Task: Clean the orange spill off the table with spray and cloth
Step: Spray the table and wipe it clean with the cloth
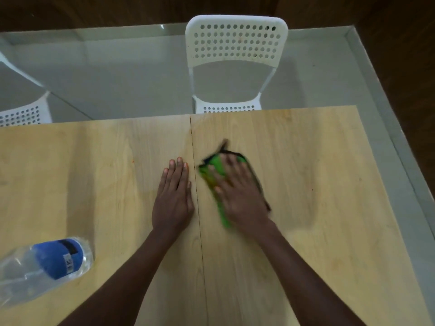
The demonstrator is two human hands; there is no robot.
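My right hand [239,195] presses flat on a green cloth [213,170] with a dark edge, on the right half of the wooden table [317,172]. The cloth and hand are blurred by motion, and an orange-yellow stain shows on the cloth near my fingers. My left hand [174,196] lies flat and spread on the table just left of the centre seam, holding nothing. A clear plastic bottle [44,267] with a blue label lies on its side at the lower left. Tiny orange specks [133,161] dot the wood left of my left hand.
A white perforated chair [235,43] stands behind the table's far edge, and part of a second chair [23,114] shows at the left. The floor [117,74] beyond is pale grey. The table's right edge runs diagonally at the right.
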